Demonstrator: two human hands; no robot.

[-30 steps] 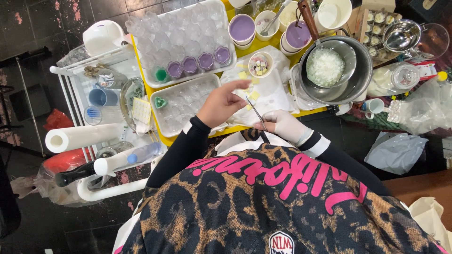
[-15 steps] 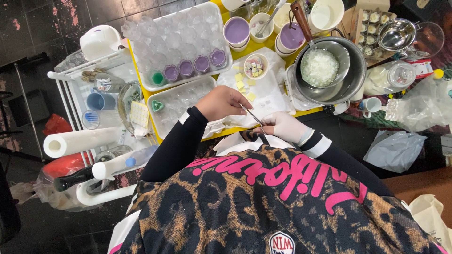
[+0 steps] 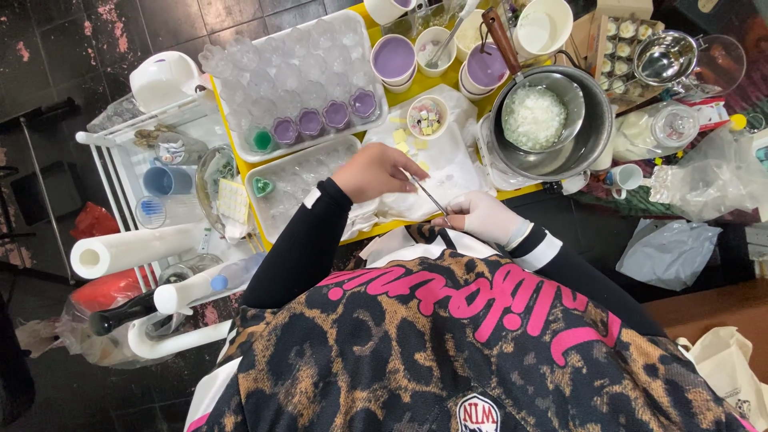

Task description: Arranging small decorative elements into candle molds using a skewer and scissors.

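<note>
Two hands meet over the white cloth (image 3: 448,172) that covers the near edge of the yellow worktop (image 3: 524,190), and that cloth serves as the landmark here. A bare left hand (image 3: 376,172) hovers over the cloth's left part with fingers curled together, their tips at the upper end of thin metal tweezers (image 3: 430,194); whether they grip it or only steady it I cannot tell. A gloved right hand (image 3: 480,216), at the cloth's near edge, pinches the lower end of the tweezers between thumb and fingertips. The tweezers lie slantwise, long axis running from the gloved hand up and left toward the bare hand, tips apparently pointing at the left fingers, as though that hand works on the tips while the other holds the tool still. Small yellow wax pieces (image 3: 404,141) lie scattered on the cloth just beyond the left hand, within easy reach, and a small white bowl of mixed coloured bits (image 3: 426,118) stands at the cloth's far edge. Left of the cloth sit two clear mould trays (image 3: 298,80), a few cells filled purple and green. Right of the cloth a steel bowl (image 3: 552,120) carries a strainer of white flakes, probably kept close for refilling. Beyond the cloth stand purple-filled cups (image 3: 394,58).
</note>
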